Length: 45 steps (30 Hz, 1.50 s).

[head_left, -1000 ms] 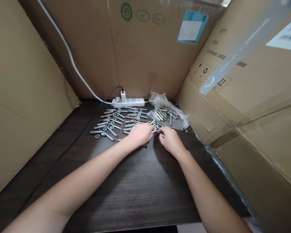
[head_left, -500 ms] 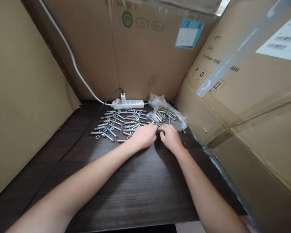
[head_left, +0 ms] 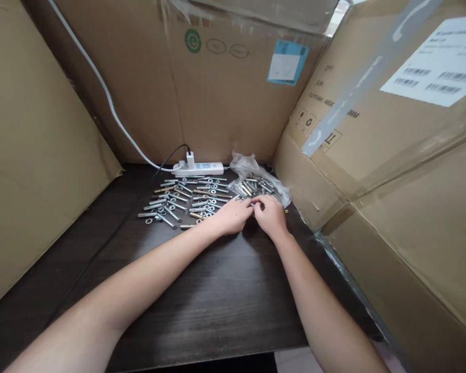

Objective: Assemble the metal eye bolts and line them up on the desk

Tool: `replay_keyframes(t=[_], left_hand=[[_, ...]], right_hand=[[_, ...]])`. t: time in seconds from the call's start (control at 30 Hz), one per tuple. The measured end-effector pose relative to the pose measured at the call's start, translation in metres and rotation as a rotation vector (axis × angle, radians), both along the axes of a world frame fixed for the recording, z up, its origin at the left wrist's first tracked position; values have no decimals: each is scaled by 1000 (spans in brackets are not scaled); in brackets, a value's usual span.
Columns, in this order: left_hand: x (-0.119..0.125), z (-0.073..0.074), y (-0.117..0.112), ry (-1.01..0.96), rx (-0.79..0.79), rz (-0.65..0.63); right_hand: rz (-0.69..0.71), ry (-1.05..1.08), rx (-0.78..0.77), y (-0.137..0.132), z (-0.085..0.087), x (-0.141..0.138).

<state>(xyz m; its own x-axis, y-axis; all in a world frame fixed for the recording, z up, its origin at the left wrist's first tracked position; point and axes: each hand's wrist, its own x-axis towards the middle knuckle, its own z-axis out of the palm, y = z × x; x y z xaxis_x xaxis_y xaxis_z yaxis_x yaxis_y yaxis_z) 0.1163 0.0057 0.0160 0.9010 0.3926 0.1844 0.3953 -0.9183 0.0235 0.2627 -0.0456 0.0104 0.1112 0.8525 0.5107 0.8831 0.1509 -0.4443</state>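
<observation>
Several silver bolts and washers lie spread in rows on a dark wooden table. A clear plastic bag holding more bolts lies at their right end. My left hand and my right hand meet fingertip to fingertip just in front of the bag. Both hands have their fingers curled together around a small metal piece that is mostly hidden.
A white power strip with a plugged charger and a white cable lies at the table's back. Tall cardboard boxes wall in the table at the left, at the back and at the right.
My hands have drawn closer together until the fingertips touch. The view has shifted a little, so everything sits further left in the picture.
</observation>
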Motion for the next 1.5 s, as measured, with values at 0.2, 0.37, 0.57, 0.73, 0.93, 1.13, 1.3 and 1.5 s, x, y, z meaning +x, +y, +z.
replay_keyframes(t=[0.2,0.37,0.57,0.73,0.93,1.13,1.3,1.5], left_hand=[[-14,14,1,-91,23,126],[-62,25,-12,-220,-169,174],[-130,14,-34,-396,-386,262],[-147,3,-38,-524,-437,306],[-151,11,-38,-481,-467,189],[-156,13,-39,-435,-464,172],[-156,11,-38,-427,-441,181],[-155,11,-40,-499,-443,195]], right_hand=[[-4,27,17,3,-5,3],[-44,62,22,5,-10,11],[-184,48,4,4,-14,21],[-259,-7,-81,16,-10,22],[-349,-140,-228,69,10,34],[-381,-269,-436,104,18,31],[-379,-340,-433,101,27,26],[-336,-196,-219,50,40,9]])
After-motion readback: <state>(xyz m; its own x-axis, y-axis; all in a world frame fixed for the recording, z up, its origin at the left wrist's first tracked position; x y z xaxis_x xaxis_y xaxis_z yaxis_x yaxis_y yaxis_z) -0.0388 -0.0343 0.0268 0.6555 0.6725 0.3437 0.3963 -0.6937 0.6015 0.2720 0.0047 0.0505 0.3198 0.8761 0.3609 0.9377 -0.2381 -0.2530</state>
